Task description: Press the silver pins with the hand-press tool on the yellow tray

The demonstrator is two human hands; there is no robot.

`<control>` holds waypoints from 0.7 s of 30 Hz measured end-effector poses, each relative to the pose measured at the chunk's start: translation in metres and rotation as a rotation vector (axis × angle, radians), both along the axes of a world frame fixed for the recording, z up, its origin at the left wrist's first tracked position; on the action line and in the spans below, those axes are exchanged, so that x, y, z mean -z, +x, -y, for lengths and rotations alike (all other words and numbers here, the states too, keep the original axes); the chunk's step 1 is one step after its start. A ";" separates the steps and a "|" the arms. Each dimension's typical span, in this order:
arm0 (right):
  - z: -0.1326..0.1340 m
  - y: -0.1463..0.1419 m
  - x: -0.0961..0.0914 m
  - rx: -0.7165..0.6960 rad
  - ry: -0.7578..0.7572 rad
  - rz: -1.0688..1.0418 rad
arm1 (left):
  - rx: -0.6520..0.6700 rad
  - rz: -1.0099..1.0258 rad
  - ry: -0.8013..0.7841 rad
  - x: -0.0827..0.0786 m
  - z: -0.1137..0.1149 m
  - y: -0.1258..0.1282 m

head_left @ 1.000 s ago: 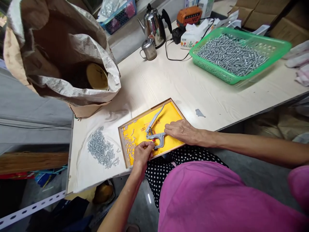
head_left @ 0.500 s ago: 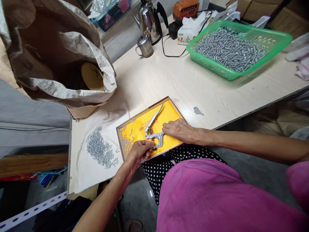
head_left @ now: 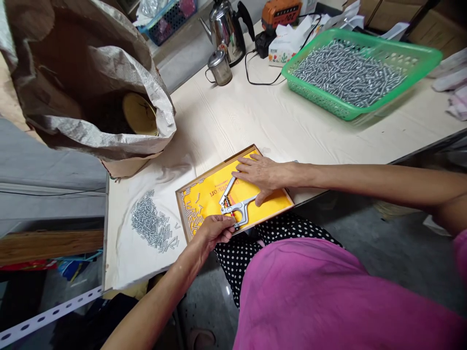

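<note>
Grey hand pliers (head_left: pixel 244 212) with a spring and a red part near the jaw lie over a shallow tray (head_left: pixel 216 171) with a yellow printed bottom. My right hand (head_left: pixel 261 174) spans both handles, its fingers over the upper one and the thumb at the lower one. At the jaw end, my left hand (head_left: pixel 215 227) is closed in a pinch; what lies between its fingertips is hidden. Small metal pins (head_left: pixel 191 214) are scattered in the tray's left end. A pile of similar pins (head_left: pixel 150 221) lies on the table just left of the tray.
A green basket (head_left: pixel 346 114) full of metal pieces stands at the back right. On the left is a large open sack (head_left: pixel 134 165) with a yellow scoop (head_left: pixel 140 114) inside. A metal cup (head_left: pixel 220 69), a kettle (head_left: pixel 228 34) and a black cable (head_left: pixel 264 83) are at the back.
My right hand has gone from the lower handle up and across both handles, its fingers now spread over the upper one. My left hand has stayed at the jaw, shifting only slightly.
</note>
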State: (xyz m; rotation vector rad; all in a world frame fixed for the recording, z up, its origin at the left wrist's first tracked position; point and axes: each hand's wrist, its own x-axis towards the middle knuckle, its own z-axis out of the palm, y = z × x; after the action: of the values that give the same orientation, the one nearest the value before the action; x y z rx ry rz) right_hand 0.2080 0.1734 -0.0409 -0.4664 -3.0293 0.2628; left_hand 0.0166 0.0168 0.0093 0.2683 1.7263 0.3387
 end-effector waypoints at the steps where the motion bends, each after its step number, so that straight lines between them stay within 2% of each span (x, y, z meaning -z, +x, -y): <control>1: -0.001 -0.002 0.000 -0.004 -0.004 0.016 | 0.001 0.001 0.002 0.000 0.000 0.000; 11: 0.011 0.004 -0.011 0.006 0.038 0.040 | 0.025 0.006 0.017 0.000 0.005 -0.003; 13: 0.014 0.005 -0.013 0.013 0.028 0.046 | 0.074 -0.022 0.019 -0.002 0.007 -0.003; 15: 0.018 0.005 -0.016 0.039 0.012 0.060 | 0.207 -0.163 0.116 -0.006 0.011 -0.002; 18: 0.025 0.003 -0.024 0.080 -0.027 0.086 | 0.490 -0.626 0.480 -0.010 0.015 0.001; 19: 0.028 0.002 -0.026 0.088 -0.041 0.096 | 0.581 -0.774 0.605 -0.008 0.014 0.003; 21: 0.032 0.001 -0.028 0.077 -0.066 0.103 | 0.777 -0.933 0.775 0.002 0.009 0.004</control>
State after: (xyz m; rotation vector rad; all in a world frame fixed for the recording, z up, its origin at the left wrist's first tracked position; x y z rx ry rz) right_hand 0.2088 0.1417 -0.0127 -0.6188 -3.1013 0.3458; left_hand 0.0206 0.0077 0.0070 1.8338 2.1154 0.2985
